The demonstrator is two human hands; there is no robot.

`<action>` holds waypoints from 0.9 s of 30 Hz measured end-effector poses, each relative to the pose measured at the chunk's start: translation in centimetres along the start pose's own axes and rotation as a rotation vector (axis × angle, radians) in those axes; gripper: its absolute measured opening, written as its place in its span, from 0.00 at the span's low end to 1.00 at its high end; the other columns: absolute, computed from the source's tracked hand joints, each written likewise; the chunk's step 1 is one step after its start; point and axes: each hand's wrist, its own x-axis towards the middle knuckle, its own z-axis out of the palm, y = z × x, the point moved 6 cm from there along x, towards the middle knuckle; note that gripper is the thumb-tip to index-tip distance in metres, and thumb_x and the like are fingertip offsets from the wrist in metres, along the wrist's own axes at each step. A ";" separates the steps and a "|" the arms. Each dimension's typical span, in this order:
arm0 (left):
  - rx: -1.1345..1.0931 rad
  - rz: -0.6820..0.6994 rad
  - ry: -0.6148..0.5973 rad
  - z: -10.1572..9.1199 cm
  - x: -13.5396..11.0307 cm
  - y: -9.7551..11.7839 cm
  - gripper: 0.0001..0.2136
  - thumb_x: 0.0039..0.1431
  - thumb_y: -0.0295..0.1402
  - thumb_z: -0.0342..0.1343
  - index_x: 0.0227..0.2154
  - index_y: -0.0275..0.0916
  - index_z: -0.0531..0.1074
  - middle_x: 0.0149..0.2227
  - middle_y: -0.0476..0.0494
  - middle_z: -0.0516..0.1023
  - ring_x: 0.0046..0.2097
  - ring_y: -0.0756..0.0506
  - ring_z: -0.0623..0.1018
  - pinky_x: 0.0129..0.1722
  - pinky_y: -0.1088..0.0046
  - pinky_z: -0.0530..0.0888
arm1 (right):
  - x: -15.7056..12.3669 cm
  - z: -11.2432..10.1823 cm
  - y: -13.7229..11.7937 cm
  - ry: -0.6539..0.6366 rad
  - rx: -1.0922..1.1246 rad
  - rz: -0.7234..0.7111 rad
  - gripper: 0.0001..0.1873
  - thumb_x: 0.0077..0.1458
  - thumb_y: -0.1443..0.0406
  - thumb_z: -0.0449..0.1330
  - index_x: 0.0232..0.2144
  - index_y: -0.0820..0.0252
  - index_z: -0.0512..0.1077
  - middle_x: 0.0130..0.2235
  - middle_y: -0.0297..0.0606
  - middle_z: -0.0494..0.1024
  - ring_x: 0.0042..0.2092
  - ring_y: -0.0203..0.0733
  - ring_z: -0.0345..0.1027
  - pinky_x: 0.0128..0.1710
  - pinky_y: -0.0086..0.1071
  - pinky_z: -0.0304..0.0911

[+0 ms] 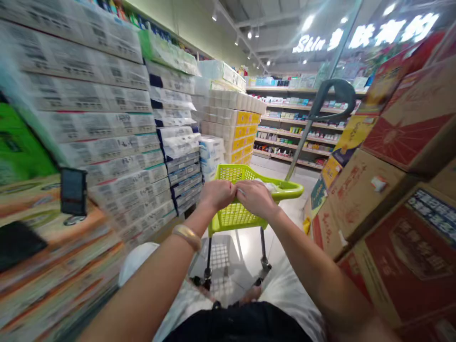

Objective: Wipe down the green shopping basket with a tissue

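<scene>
A lime-green shopping cart (237, 216) stands upright on its wheels right in front of me. My left hand (220, 194), below a gold bangle (187, 236), is closed round the cart's handle. Beside it, almost touching, my right hand (255, 195) has its fingers curled over the same handle. Most of the handle is hidden under both hands. Something white (269, 185) lies in the cart just past my right hand; its kind cannot be made out.
Tall stacks of wrapped packs (117, 142) line the left. Cardboard boxes (377, 190) are piled on the right. A glass door with a grey handle (333, 99) stands ahead at right. Stocked shelves (285, 123) are behind it. A handheld device (73, 191) rests at left.
</scene>
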 end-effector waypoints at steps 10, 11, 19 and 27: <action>-0.021 -0.024 -0.004 -0.1 0.1 -0.3 0.22 0.62 0.37 0.37 0.33 0.39 0.78 0.37 0.38 0.81 0.41 0.40 0.80 0.36 0.67 0.73 | -2.4 -2.3 9.5 -0.081 -0.033 0.522 0.22 0.63 0.56 0.44 0.49 0.50 0.74 0.49 0.38 0.78 0.49 0.49 0.71 0.45 0.37 0.63; -0.023 -0.029 -0.001 -0.1 0.1 -0.2 0.22 0.62 0.37 0.37 0.34 0.39 0.78 0.37 0.38 0.81 0.41 0.40 0.80 0.36 0.68 0.72 | -2.5 -2.3 9.4 -0.051 -0.037 0.524 0.22 0.63 0.56 0.44 0.49 0.50 0.73 0.49 0.37 0.77 0.49 0.49 0.71 0.46 0.37 0.63; 0.000 -0.026 0.007 0.2 0.4 -0.6 0.22 0.62 0.38 0.37 0.35 0.38 0.78 0.37 0.37 0.81 0.42 0.40 0.80 0.37 0.68 0.72 | -0.4 -0.2 1.5 0.104 0.005 0.083 0.16 0.63 0.60 0.49 0.47 0.49 0.74 0.48 0.33 0.78 0.50 0.40 0.70 0.55 0.35 0.57; -0.051 -0.063 -0.018 0.2 0.7 -1.8 0.22 0.60 0.38 0.38 0.31 0.40 0.79 0.38 0.38 0.81 0.41 0.39 0.79 0.35 0.68 0.71 | -3.3 -2.1 8.7 0.103 -0.039 0.422 0.20 0.64 0.57 0.46 0.50 0.48 0.73 0.49 0.35 0.78 0.49 0.45 0.71 0.47 0.36 0.62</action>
